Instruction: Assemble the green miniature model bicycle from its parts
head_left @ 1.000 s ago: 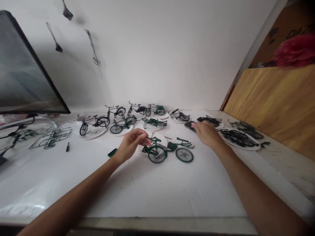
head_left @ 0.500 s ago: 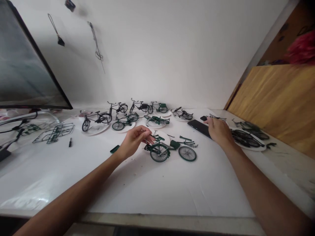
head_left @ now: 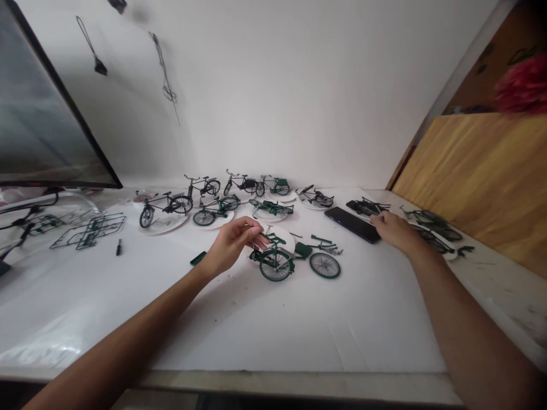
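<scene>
My left hand [head_left: 234,242] pinches the front end of a small green model bicycle [head_left: 276,263], whose rear wheel rests at the table top; no front wheel shows on it. Just right of it lie a loose wheel [head_left: 325,266], a green box-shaped part [head_left: 303,250] and thin frame pieces [head_left: 323,241]. My right hand [head_left: 394,230] is by the right end of a black phone [head_left: 351,224], fingers drawn together around something thin and pale that I cannot make out. Behind those fingers is a plate of dark bicycle parts [head_left: 367,206].
Model bicycles stand or lie on white plates along the wall, such as a black one [head_left: 166,206] and a green one [head_left: 273,185]. Green part frames [head_left: 92,230] and a small black piece [head_left: 119,247] are at left, below a monitor [head_left: 47,114]. A wooden board [head_left: 474,176] borders the right.
My right hand has moved right and slightly down, uncovering the phone's right end and the dark parts behind it. My left hand keeps its hold on the bicycle. The view has shifted slightly.
</scene>
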Available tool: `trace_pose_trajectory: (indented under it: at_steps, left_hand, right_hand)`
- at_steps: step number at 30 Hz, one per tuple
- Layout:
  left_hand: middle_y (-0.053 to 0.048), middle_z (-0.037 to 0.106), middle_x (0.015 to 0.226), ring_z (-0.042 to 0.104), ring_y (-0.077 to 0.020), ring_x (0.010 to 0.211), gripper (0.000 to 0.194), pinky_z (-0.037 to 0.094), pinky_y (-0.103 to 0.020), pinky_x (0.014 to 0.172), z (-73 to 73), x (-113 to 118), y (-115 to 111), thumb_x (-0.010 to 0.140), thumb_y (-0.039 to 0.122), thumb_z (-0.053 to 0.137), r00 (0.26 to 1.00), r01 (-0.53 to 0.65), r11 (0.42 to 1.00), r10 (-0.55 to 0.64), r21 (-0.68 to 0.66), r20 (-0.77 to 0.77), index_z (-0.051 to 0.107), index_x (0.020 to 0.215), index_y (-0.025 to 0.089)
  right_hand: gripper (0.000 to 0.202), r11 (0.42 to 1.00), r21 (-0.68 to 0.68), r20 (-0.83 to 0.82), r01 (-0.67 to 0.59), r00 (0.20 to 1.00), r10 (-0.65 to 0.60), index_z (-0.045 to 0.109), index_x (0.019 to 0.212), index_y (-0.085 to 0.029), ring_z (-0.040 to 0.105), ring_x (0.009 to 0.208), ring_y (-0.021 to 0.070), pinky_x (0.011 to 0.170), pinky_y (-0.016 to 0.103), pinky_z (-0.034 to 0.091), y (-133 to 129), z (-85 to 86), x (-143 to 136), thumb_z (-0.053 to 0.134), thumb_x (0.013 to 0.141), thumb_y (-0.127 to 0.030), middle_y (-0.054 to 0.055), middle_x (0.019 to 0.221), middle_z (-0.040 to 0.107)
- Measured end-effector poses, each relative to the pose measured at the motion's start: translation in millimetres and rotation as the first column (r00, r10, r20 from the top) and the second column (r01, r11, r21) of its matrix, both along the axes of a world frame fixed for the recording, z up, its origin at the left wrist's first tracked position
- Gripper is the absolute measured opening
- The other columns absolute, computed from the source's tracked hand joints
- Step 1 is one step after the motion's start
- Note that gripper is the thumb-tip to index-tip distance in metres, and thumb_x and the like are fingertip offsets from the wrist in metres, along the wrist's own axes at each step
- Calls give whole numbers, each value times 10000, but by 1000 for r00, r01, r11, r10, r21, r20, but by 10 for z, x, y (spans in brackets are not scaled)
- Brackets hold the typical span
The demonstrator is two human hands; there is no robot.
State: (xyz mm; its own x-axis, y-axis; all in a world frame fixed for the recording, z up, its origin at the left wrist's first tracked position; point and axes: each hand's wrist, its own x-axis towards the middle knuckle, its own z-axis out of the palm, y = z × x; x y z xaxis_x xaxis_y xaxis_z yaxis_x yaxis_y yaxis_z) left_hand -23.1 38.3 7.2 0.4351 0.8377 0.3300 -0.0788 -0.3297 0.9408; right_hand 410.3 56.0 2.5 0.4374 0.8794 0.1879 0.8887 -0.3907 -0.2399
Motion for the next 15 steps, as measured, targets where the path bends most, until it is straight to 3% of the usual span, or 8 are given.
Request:
trace_pose_trajectory:
  at_steps: [6, 10, 15]
  left_hand:
    - [-99, 766, 841, 727, -182, 722, 307, 538, -273, 674, -8, 4, 5, 940, 441, 646, 1000, 7, 1000, -7, -4, 1, 604, 946, 137]
    - [-100, 767, 837, 728, -184, 714, 307, 537, -275, 666, 3, 5, 6, 934, 442, 653, 1000, -5, 1000, 5, -8, 0, 601, 936, 139]
    - [-102, 767, 834, 729, -188, 718, 301, 547, -286, 672, 25, 4, -9, 930, 430, 661, 1000, -9, 1000, 9, -9, -2, 605, 935, 135]
  right_hand:
    - [417, 997, -61, -52, -53, 997, 50, 668, 1000, -133, 660, 831, 299, 719, 375, 440, -1, -7, -25, 476, 961, -500, 164, 900, 707]
    - [369, 995, -44, -82, -85, 993, 81, 652, 915, -141, 651, 768, 263, 664, 341, 431, -28, 21, -23, 452, 978, -446, 152, 856, 702]
    - [428, 991, -20, -84, -132, 988, 130, 631, 768, -161, 633, 664, 165, 637, 293, 482, -162, 19, 102, 565, 945, -545, 54, 755, 682]
